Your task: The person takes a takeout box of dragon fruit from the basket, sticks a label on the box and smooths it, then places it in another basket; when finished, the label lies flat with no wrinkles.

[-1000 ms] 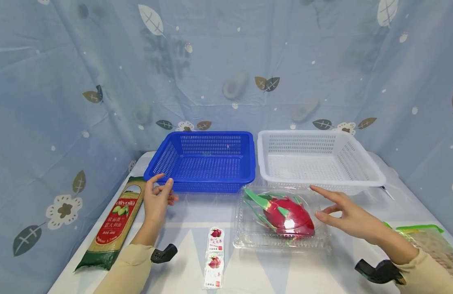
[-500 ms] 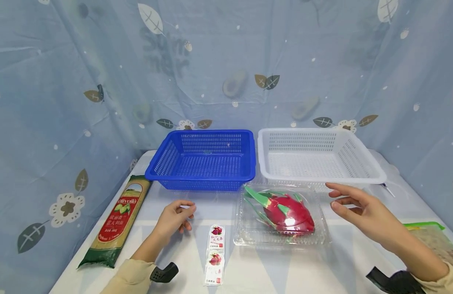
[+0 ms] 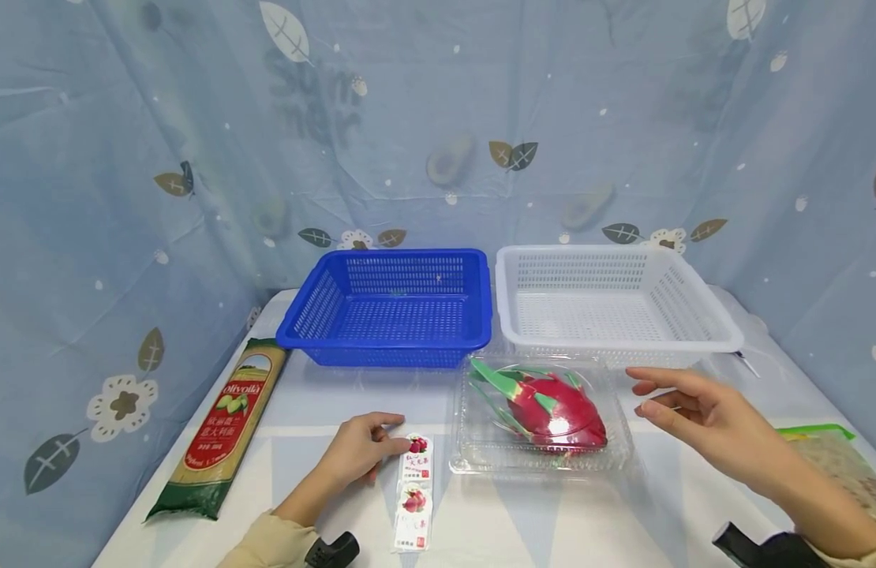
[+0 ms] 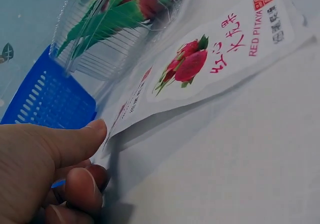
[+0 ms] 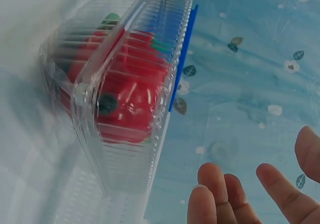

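My left hand (image 3: 356, 450) is beside the upper end of a strip of two white dragon fruit labels (image 3: 413, 517), printed "RED PITAYA". In the left wrist view, the thumb tip is right at the labels' (image 4: 187, 66) near edge, with the other fingers bent below it. A clear plastic clamshell box (image 3: 473, 459) stands closed to the right of the strip. Inside it lies a red dragon fruit (image 3: 569, 418) with green scales. Just right of the box my right hand (image 3: 708, 422) hovers, fingers loosely bent, holding nothing.
Behind are a blue basket (image 3: 384, 347) and a white basket (image 3: 623, 345), side by side. An Olivoilà spaghetti pack (image 3: 221, 426) lies at the left. At the right edge lies a green-topped clear bag (image 3: 836, 461); a thin pen-like item (image 3: 747, 364) lies by the white basket.
My left hand has come down from the blue basket's front corner, moving right to the label strip. My right hand has drawn back to the right from the clamshell box.
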Tool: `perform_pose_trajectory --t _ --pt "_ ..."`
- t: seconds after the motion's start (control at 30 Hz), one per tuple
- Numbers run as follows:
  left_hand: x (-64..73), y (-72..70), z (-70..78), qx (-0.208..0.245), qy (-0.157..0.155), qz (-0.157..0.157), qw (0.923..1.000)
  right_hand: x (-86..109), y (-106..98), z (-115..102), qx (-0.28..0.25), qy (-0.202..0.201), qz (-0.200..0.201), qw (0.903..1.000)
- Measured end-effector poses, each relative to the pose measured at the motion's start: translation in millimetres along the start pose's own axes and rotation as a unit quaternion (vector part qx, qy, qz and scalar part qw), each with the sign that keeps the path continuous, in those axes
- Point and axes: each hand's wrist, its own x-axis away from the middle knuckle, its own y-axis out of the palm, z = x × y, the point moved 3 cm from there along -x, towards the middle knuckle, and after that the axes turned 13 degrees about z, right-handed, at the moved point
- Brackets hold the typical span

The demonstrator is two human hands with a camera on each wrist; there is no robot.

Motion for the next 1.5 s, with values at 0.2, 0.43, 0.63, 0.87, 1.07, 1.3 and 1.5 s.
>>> perform_pose_trajectory --t 0.2,0.43,0.63,0.87,1.07,1.3,1.5 --pt "-0.9 3.7 1.9 -0.025 0.022 0.018 0.9993 11.6 20.1 1.0 -0.091 0.034 -0.073 0.9926" --pt "1.1 6.1 1.6 -0.054 0.038 0.045 0.9968 37.0 64.1 -8.0 -0.288 0.100 -0.229 0.9244" --pt "4.1 7.8 2.8 -0.105 0.078 0.054 0.9899 53.1 92.7 -9.0 -0.343 0.132 -0.299 0.8806" --pt "13.7 11.2 8.8 -0.165 0.138 0.076 0.9735 62.9 114.5 -11.7 -0.352 0.164 -0.315 0.8659" --pt "22.6 13.9 11.7 -0.198 0.171 0.104 0.9594 63.1 120.2 -15.8 -0.351 0.164 -0.313 0.8672" --pt "32.3 18.8 11.5 -0.214 0.210 0.155 0.9414 61.0 129.5 -19.1 -0.344 0.156 -0.318 0.8693" --pt "38.0 21.1 12.1 -0.224 0.210 0.156 0.9390 56.5 132.3 -23.6 -0.318 0.152 -0.325 0.8777"
